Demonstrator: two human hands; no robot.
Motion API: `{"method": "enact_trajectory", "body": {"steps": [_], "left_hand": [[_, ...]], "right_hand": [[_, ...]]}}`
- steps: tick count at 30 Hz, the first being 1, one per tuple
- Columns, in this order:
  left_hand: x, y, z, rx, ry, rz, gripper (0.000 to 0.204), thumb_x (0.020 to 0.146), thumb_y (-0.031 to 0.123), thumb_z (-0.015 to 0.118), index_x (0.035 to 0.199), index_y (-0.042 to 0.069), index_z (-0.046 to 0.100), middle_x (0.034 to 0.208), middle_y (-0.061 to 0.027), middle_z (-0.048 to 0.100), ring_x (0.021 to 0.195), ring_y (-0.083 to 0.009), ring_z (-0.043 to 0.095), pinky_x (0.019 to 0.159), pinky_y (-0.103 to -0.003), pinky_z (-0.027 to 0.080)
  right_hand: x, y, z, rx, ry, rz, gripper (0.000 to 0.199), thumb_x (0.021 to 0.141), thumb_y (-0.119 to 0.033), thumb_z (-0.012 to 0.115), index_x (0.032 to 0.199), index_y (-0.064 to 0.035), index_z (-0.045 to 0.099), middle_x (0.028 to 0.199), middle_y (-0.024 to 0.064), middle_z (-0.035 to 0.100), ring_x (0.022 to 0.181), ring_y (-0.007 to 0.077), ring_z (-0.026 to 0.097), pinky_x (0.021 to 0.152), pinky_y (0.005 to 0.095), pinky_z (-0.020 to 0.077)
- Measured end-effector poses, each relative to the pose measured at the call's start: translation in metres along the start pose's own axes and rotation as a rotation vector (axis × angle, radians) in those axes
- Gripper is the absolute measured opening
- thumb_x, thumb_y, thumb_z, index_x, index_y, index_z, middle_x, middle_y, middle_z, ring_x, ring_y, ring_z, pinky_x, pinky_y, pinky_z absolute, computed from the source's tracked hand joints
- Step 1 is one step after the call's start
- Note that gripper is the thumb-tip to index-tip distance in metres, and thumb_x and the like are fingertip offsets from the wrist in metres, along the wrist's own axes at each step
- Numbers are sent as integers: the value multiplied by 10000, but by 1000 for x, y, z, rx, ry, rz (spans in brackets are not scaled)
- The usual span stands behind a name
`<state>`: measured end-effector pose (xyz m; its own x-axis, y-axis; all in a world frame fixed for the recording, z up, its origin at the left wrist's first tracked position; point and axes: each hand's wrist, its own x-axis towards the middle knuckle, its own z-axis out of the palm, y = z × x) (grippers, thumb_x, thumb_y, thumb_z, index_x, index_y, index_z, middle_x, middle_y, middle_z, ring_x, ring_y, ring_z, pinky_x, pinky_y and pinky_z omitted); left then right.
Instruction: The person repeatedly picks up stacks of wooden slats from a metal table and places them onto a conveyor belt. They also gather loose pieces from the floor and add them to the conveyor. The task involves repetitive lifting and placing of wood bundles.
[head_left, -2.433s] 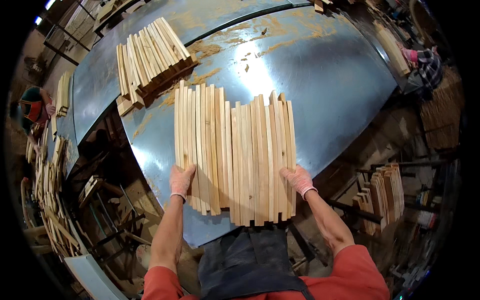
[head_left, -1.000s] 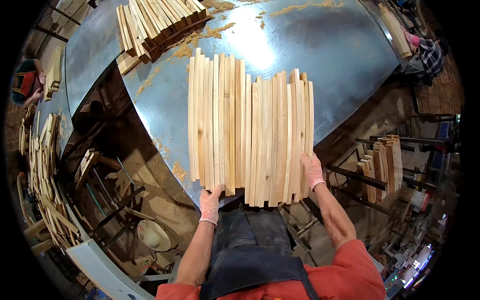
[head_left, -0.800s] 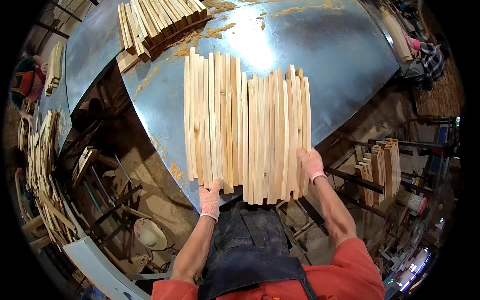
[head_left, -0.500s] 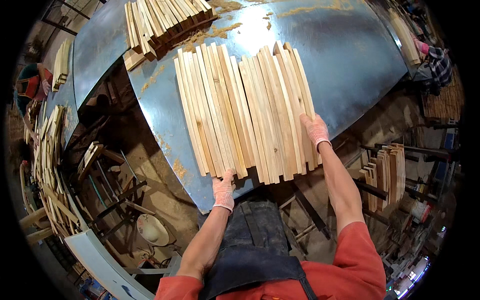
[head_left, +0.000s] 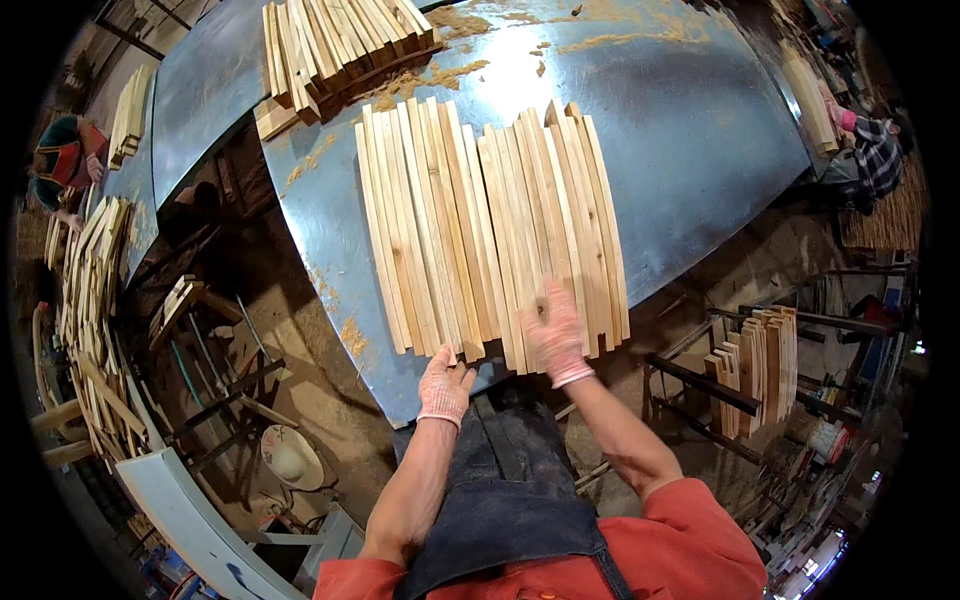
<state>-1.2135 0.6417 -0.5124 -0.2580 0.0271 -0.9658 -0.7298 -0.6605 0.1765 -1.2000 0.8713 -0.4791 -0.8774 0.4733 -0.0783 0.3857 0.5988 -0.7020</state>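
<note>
Curved pale wooden strips lie side by side on the metal table (head_left: 690, 130) in two groups, a left group (head_left: 415, 230) and a right group (head_left: 505, 220), with a narrow gap between them. My left hand (head_left: 446, 387), in a pinkish knit glove, rests its fingertips against the near ends of the left group, fingers apart and not wrapped round any strip. My right hand (head_left: 556, 335), gloved alike and slightly blurred, is spread over the near part of the right group, palm down. Whether it presses on the strips or hovers just above, I cannot tell.
Another stack of strips (head_left: 340, 45) stands at the table's far left, beside sawdust (head_left: 430, 78). More strips fill a rack (head_left: 755, 365) at right and a pile (head_left: 92, 300) at left. A straw hat (head_left: 291, 457) lies low left. Co-workers (head_left: 875, 155), (head_left: 70, 155) are at both sides.
My right hand has left the right edge of the strips and moved left onto the right group's near part. The right group's outer strips sit closer together. My left hand stays at the near ends.
</note>
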Motion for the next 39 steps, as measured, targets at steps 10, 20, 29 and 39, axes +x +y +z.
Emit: {"method": "enact_trajectory", "body": {"steps": [10, 20, 29, 39], "left_hand": [[-30, 11, 15, 394, -57, 100, 179, 1075, 197, 625, 1247, 203, 672, 832, 72, 517, 644, -87, 411, 606, -304, 349], [-58, 33, 18, 624, -152, 125, 213, 997, 216, 693, 1191, 174, 616, 1043, 32, 535, 1016, -157, 522, 1061, -458, 419], [-41, 28, 5, 600, -185, 225, 199, 990, 183, 726, 1083, 61, 598, 974, 13, 549, 885, -110, 487, 774, -291, 435], [-54, 25, -1, 287, -209, 123, 263, 1006, 156, 696, 1242, 50, 646, 1001, 24, 577, 841, -99, 484, 788, -240, 408]], "right_hand": [[8, -99, 75, -14, -467, -80, 699, 975, -373, 706, 1561, -26, 552, 1492, 238, 634, 1397, 396, 589, 1201, 481, 461], [158, -152, 91, -144, -430, -232, 667, 981, -329, 640, 1573, -42, 529, 1330, 231, 715, 1185, 408, 683, 1058, 531, 547], [368, -199, 188, -501, -311, -386, 645, 1065, -408, 564, 1649, -152, 464, 1715, 129, 441, 1602, 332, 382, 1313, 500, 289], [375, -256, 158, -515, -256, -378, 696, 977, -314, 694, 1614, -127, 489, 1449, 190, 618, 1365, 375, 583, 1172, 510, 462]]}}
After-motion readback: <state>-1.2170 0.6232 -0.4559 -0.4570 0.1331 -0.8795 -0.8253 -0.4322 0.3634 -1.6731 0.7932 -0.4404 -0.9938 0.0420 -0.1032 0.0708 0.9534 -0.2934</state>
